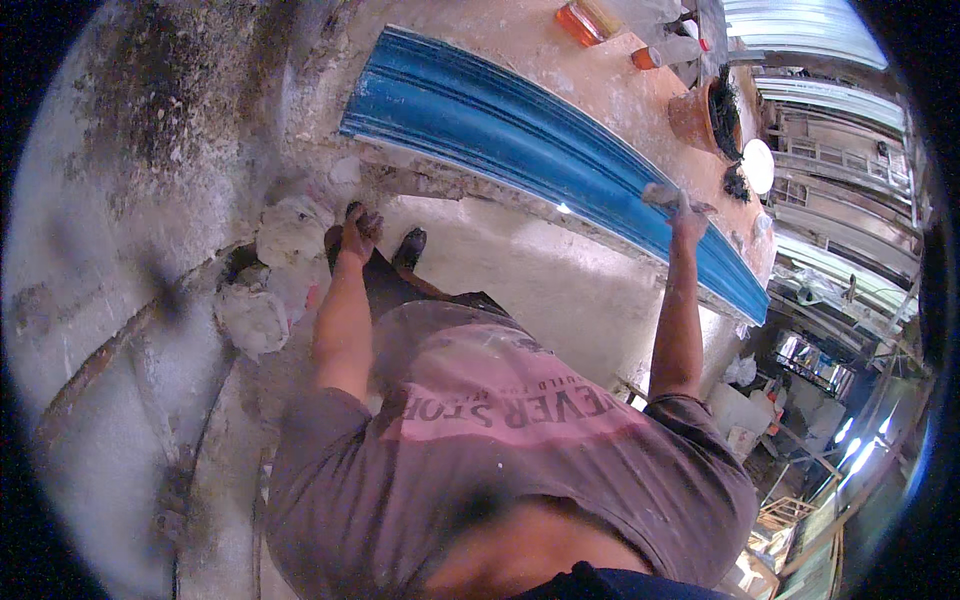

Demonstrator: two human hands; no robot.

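A long blue moulding form (500, 110) with lengthwise ridges lies across the bench. Toward its right end, my right hand (688, 218) presses a greyish, rag-like wad (658, 194) onto the blue surface; its exact kind is hard to make out. My left hand (363, 232) hangs low on the left, beside my legs and apart from the form. Its fingers are curled, and whatever they may hold is hidden.
Behind the form stand an amber bottle (588, 22), a bottle with reddish liquid (668, 52) and a brown pot (692, 120) with dark bristly stuff. A white round lid (758, 166) is near it. Whitish sacks (255, 310) sit at left.
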